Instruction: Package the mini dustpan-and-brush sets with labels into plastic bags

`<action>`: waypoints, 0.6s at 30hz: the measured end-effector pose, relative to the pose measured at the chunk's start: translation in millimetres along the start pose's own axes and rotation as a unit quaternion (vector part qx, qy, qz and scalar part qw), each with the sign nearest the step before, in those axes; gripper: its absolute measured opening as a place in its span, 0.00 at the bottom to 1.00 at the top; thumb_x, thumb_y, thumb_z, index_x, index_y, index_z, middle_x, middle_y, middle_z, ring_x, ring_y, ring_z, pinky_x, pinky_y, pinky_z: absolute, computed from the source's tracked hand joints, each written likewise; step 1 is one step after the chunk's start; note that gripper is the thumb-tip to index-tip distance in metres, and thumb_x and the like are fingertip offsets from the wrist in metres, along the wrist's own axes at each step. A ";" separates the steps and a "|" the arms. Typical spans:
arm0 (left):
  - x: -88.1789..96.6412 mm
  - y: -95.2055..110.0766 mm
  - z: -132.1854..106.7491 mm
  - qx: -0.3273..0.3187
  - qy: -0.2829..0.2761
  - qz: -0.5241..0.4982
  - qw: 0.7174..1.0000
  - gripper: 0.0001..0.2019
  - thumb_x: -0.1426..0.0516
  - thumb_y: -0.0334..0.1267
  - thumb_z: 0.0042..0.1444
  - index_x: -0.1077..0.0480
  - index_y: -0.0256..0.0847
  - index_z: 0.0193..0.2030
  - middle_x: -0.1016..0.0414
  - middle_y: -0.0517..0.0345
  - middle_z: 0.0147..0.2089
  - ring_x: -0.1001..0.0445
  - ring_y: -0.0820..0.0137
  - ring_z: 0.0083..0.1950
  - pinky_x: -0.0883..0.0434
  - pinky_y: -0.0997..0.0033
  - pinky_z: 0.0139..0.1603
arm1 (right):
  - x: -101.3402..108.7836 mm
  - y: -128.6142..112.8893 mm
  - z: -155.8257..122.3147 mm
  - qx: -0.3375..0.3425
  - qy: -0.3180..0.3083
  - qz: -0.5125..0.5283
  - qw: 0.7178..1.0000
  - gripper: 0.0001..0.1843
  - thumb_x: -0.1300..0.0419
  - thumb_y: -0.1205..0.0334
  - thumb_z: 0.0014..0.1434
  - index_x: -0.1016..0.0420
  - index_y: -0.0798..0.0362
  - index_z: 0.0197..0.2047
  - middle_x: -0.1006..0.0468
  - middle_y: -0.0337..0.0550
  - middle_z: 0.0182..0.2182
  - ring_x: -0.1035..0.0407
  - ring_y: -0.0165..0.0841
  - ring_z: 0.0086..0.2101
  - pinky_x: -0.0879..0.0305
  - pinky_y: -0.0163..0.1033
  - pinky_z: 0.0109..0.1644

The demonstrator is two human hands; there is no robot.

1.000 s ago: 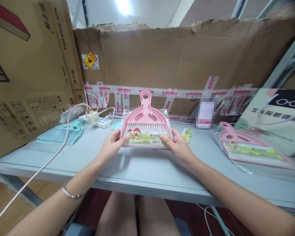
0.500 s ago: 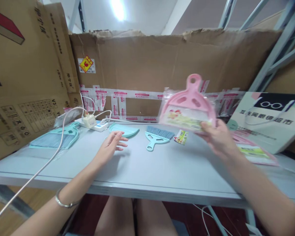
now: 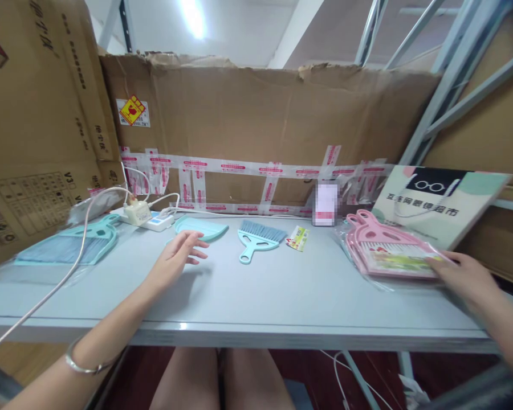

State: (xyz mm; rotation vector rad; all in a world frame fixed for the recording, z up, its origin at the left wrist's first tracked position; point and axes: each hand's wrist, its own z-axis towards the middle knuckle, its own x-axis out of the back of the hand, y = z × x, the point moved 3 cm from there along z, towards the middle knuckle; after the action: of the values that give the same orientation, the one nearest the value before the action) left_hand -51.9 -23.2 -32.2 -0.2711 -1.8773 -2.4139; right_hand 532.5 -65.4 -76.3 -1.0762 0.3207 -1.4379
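Observation:
My right hand (image 3: 468, 279) grips the near right edge of a pink dustpan (image 3: 378, 230) in clear plastic wrap with a printed card. This dustpan lies over another pink one at the table's right side. My left hand (image 3: 182, 250) hovers above the table with fingers apart and nothing in them. Just behind it lies a light blue dustpan (image 3: 211, 229), partly hidden by the hand. In the middle is a small light blue hand brush (image 3: 259, 242), bristles pointing away. Beside the brush rests a small printed card (image 3: 298, 238).
A wrapped blue dustpan-and-brush set (image 3: 74, 242) lies at the left, with a white cable (image 3: 83, 239) crossing over it. Behind stand a power strip (image 3: 156, 221) and a phone (image 3: 326, 205) with a blurred screen. A printed board (image 3: 436, 199) leans at the right.
My right hand has lowered the pink dustpan from mid-air to the right, onto the other pink one. The phone behind it now shows. My left hand keeps nearly the same place, fingers still apart.

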 end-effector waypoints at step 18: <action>6.7 6.4 -6.0 -0.072 0.061 0.030 0.995 0.25 0.46 0.59 0.50 0.33 0.38 0.43 0.25 0.50 0.40 0.25 0.63 0.40 0.29 0.65 0.38 | -3.5 -38.4 -35.2 0.115 0.095 -0.075 0.986 0.14 0.47 0.65 0.45 0.30 0.50 0.38 0.31 0.62 0.43 0.40 0.54 0.51 0.47 0.55 0.47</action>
State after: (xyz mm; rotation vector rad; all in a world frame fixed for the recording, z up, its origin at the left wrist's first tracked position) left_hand -58.0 -30.2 -26.3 -0.1813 -1.6245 -2.4692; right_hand 481.0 -68.2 -67.7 -0.7905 0.2066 -1.6732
